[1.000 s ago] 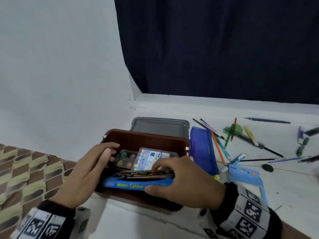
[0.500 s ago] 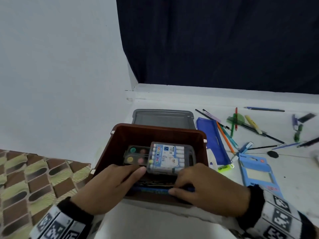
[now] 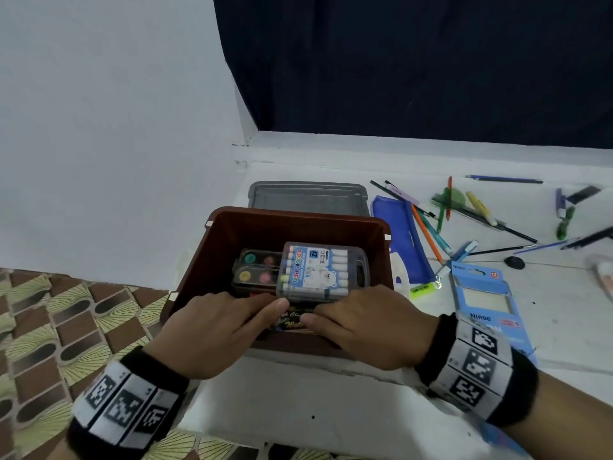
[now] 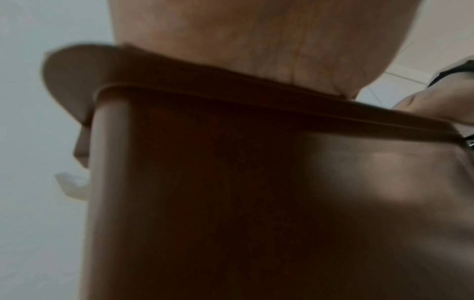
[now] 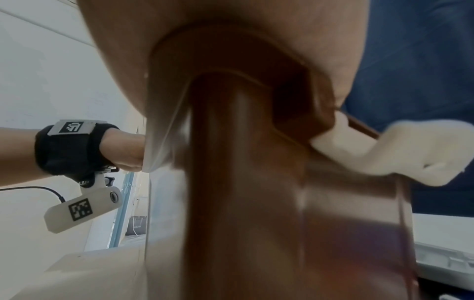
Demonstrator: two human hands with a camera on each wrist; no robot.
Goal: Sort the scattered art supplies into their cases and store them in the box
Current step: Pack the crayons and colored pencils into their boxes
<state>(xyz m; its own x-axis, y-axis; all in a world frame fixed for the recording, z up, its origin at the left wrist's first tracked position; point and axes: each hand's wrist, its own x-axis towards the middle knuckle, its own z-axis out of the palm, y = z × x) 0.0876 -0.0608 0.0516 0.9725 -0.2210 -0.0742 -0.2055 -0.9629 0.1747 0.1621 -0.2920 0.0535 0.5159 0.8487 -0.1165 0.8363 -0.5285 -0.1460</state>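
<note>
The brown storage box [image 3: 381, 247] stands open at the table's near edge. Inside lie a black paint palette [image 3: 255, 268] and a clear colour pen case [image 3: 321, 270]. A dark water colour box [image 3: 292, 320] lies by the near wall, mostly covered by both hands. My left hand [image 3: 258, 302] reaches over the rim with straight fingers touching it. The thumb and fingers of my right hand [image 3: 323, 312] hold its right end. In the left wrist view my palm [image 4: 256, 40] rests on the box rim [image 4: 231, 95]. The right wrist view shows the box corner [image 5: 256, 182]; no fingers show.
A grey lid [image 3: 308, 197] lies behind the box, and a blue pouch [image 3: 401, 240] to its right. Loose pens and pencils [image 3: 464, 210] are scattered further right, near a light-blue carton [image 3: 487, 300] and a black eraser [image 3: 514, 262]. A patterned mat [image 3: 66, 327] lies left.
The water colour box has gone from tilted on the near rim down into the brown box. Both hands followed it down and drew close together.
</note>
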